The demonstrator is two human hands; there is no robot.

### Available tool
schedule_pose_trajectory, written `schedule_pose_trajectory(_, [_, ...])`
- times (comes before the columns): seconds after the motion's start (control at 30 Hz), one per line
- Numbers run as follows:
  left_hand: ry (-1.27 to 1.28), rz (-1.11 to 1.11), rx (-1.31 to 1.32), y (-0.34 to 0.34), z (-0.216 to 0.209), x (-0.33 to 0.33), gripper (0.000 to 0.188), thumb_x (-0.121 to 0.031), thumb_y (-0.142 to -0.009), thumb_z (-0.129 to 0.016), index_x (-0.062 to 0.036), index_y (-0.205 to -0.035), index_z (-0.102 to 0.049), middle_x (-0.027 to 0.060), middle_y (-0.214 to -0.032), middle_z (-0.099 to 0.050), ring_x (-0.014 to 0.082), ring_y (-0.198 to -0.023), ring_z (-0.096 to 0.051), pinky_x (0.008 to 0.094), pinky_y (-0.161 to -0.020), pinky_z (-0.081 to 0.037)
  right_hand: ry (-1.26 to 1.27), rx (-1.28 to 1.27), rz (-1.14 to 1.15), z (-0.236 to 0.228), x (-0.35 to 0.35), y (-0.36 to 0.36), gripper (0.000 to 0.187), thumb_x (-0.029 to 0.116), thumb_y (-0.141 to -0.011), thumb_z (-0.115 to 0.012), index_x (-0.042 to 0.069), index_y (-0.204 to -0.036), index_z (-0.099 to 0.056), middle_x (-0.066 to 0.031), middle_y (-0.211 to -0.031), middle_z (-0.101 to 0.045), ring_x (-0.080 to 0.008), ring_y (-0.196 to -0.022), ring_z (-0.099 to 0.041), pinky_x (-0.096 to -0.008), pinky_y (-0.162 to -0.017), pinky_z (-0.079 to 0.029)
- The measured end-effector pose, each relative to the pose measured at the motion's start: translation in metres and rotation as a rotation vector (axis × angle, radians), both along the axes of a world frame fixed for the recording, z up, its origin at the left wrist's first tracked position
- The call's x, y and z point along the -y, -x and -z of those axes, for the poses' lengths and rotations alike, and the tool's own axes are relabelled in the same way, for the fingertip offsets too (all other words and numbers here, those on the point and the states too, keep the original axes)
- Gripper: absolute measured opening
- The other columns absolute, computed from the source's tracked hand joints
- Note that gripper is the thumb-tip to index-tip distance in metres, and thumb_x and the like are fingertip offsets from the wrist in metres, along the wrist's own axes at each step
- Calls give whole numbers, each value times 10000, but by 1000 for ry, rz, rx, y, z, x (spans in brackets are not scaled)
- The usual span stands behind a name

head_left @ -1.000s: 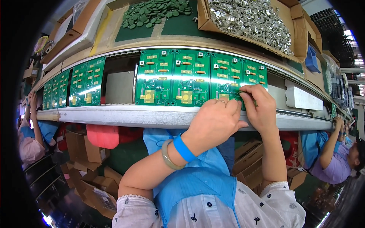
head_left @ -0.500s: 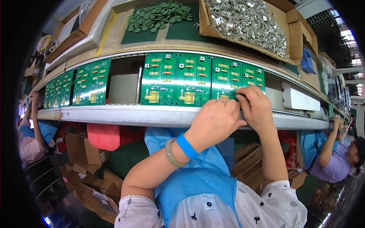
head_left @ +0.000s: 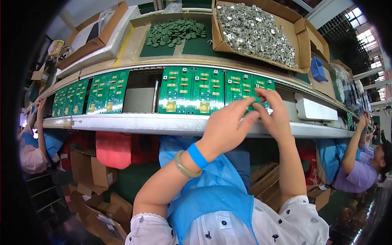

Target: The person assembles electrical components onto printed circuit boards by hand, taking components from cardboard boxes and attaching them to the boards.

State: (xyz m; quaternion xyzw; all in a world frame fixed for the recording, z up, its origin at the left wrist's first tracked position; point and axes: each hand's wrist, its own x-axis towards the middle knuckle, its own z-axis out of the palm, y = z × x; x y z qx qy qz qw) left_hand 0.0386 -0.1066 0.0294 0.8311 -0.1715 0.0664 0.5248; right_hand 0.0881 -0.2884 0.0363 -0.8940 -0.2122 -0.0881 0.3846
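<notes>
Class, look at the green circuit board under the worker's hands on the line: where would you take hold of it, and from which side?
Probably by the bare near edge of the green circuit board, coming from the worker's side. It lies flat, its face studded with small parts, and another board butts against its right, under the left hand and right hand.

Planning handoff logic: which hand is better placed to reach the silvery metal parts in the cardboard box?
Right hand, probably: it sits nearer the cardboard box of silvery metal parts; the left hand lies lower and leftward.
</notes>
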Motion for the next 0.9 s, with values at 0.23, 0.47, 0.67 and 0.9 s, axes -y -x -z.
schedule_pose_trajectory(0.23, [752,-9,-635,15,-15,-14,728,-597,-1072,-222,-84,-1588,-239,-22,-913,-529,38,-686,-356,188,-594,-298,-13,40,-244,-25,-42,39,258,76,-808,-739,48,-1064,-732,-96,-1031,-648,-290,-950,-594,-376,-849,-483])
schedule_pose_trajectory(0.47, [745,-93,-611,30,-8,-24,770,-602,-1070,-204,-47,-1600,-133,12,-968,-564,49,-724,-336,202,-603,-305,-157,-135,-221,-20,-63,45,180,70,-809,-734,44,-985,-710,-76,-984,-658,-260,-925,-597,-374,-827,-475])
schedule_pose_trajectory(0.67, [199,-108,23,25,2,-60,287,-274,-1009,-579,-15,-1054,-695,138,-1038,-662,236,-920,-645,289,-753,-514,-558,-296,30,-9,-62,21,96,-2,-862,-664,22,-952,-686,-100,-991,-670,-266,-916,-661,-347,-794,-527])
schedule_pose_trajectory(0.9, [-494,-110,326,20,16,-77,290,-294,-876,-711,-48,-1028,-730,76,-1113,-712,228,-772,-672,330,-661,-557,-27,-81,-140,3,-69,-3,154,-17,-885,-667,8,-1030,-713,-115,-987,-700,-224,-872,-698,-310,-756,-550])
